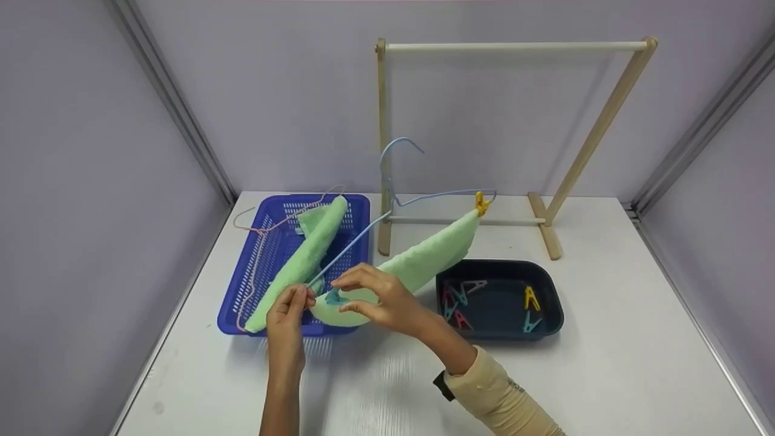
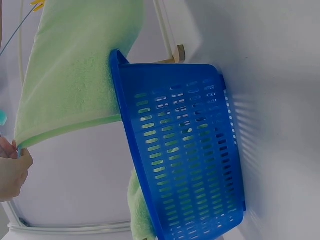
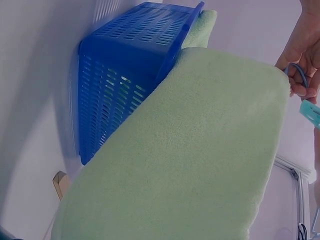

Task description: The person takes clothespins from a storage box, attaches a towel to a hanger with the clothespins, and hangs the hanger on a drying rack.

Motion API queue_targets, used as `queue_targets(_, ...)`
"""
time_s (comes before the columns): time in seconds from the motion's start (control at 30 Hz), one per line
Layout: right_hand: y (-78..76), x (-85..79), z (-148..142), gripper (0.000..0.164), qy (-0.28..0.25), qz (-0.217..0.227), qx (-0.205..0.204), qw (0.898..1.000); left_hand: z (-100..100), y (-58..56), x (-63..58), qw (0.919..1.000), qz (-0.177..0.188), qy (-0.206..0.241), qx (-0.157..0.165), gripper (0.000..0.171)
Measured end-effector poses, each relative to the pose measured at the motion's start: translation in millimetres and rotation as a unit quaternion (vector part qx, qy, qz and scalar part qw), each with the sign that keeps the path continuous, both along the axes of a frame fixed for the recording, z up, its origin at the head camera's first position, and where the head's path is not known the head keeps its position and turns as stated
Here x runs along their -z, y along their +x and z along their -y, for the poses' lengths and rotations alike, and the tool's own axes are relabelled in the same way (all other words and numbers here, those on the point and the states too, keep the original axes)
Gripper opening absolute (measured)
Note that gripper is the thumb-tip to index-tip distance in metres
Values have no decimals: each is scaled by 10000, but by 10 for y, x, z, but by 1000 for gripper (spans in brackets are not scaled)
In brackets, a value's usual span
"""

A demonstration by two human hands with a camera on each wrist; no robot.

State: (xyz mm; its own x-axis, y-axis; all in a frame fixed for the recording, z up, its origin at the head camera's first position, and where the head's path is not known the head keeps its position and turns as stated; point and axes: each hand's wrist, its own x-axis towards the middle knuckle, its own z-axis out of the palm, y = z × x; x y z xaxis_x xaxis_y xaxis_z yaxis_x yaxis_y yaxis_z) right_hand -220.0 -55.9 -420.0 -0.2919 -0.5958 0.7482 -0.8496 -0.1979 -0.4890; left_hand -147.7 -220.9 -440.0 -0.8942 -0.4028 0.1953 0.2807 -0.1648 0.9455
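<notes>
My left hand (image 1: 289,312) pinches a corner of a pale green towel (image 1: 424,257) together with the lower left end of a light blue wire hanger (image 1: 353,242). A yellow clothespin (image 1: 481,204) clips the towel's other corner to the hanger's far end, and the cloth sags between. Between thumb and fingers, my right hand (image 1: 390,300) holds a teal clothespin (image 3: 311,113) close beside the left fingertips. The hanger's hook points up, in front of the rack's left post.
A blue basket (image 1: 225,312) on the left holds another green towel (image 1: 303,266) and a pink hanger (image 1: 260,242). Several clothespins lie in a black tray (image 1: 545,284) on the right. Behind stands a wooden rack (image 1: 596,130) with a white top bar (image 1: 514,46).
</notes>
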Motion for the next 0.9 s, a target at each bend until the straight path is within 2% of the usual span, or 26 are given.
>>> queue_targets(0.3, 13, -26, 27, 34, -8, -75, 10, 10000, -16, -9, -25, 10000, 62, 7, -12, 21)
queue_targets(0.53, 1, 5, 47, 32, 19, -8, 35, 10000, -15, -4, -26, 9999, 143, 3, -22, 20)
queue_targets(0.73, -12, 27, 67, 33, 52, -133, 79, 9999, -18, -5, -21, 9998, 188, -38, -37, 21)
queue_targets(0.9, 29, -33, 71, 34, 67, -232, 125, 9996, -21, -4, -19, 9998, 162, -60, -34, 21)
